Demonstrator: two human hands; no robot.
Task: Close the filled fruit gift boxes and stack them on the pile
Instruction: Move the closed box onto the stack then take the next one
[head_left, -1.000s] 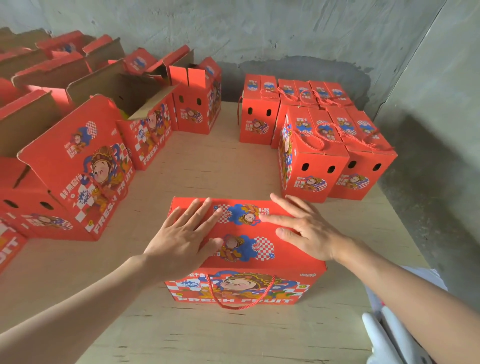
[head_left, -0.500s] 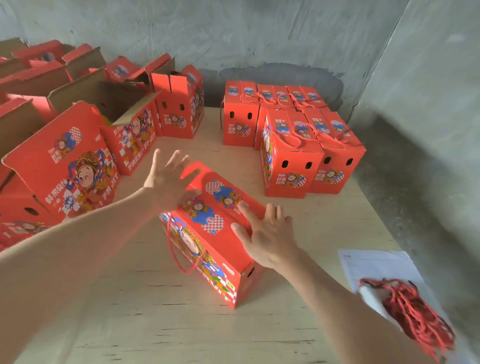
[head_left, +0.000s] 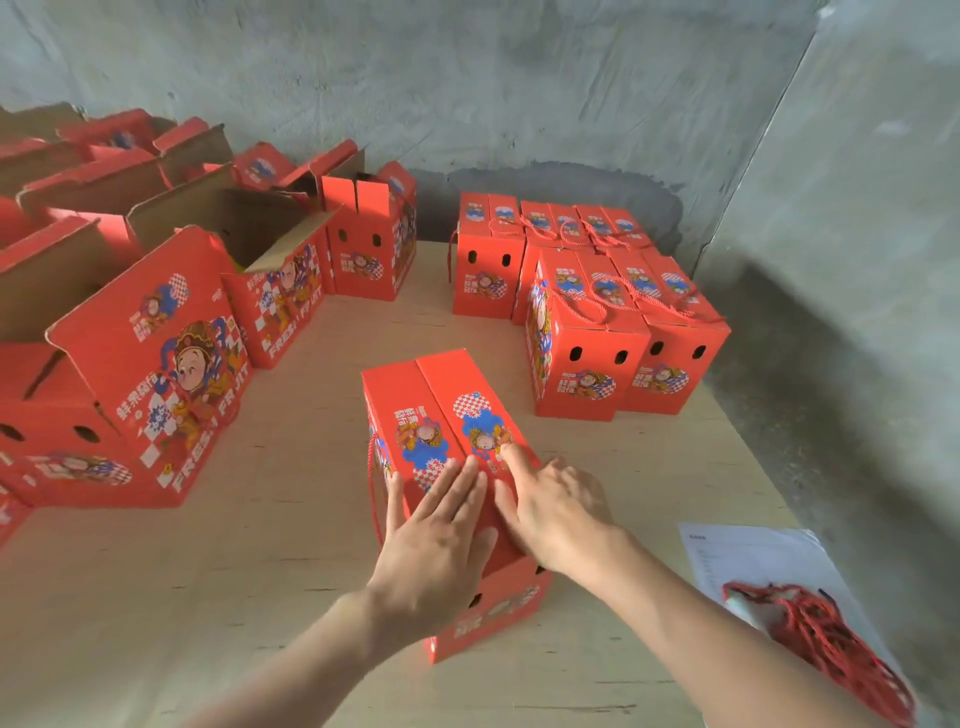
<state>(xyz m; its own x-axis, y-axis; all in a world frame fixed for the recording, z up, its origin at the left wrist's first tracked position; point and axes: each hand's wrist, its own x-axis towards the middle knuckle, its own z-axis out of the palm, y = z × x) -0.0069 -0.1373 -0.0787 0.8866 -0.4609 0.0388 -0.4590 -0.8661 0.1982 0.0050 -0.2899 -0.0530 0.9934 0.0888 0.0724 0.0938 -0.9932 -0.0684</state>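
A red fruit gift box (head_left: 441, 415) stands in the middle of the wooden table (head_left: 208, 597) with its two top flaps folded down and its narrow end toward me. My left hand (head_left: 436, 545) lies flat on the near part of the left flap, fingers straight. My right hand (head_left: 550, 509) rests on the right flap with the index finger stretched out onto the printed picture. A red cord handle hangs down the box's left side. The pile of closed boxes (head_left: 587, 296) stands at the back right.
Several open red boxes (head_left: 130, 364) with raised flaps fill the left side of the table. A sheet of paper (head_left: 753, 561) with a bundle of red cords (head_left: 831, 644) lies at the near right. Grey concrete walls close off the back and right.
The box has turned from lying across me to pointing its narrow end at me. Both hands have come together on the near part of its top flaps.
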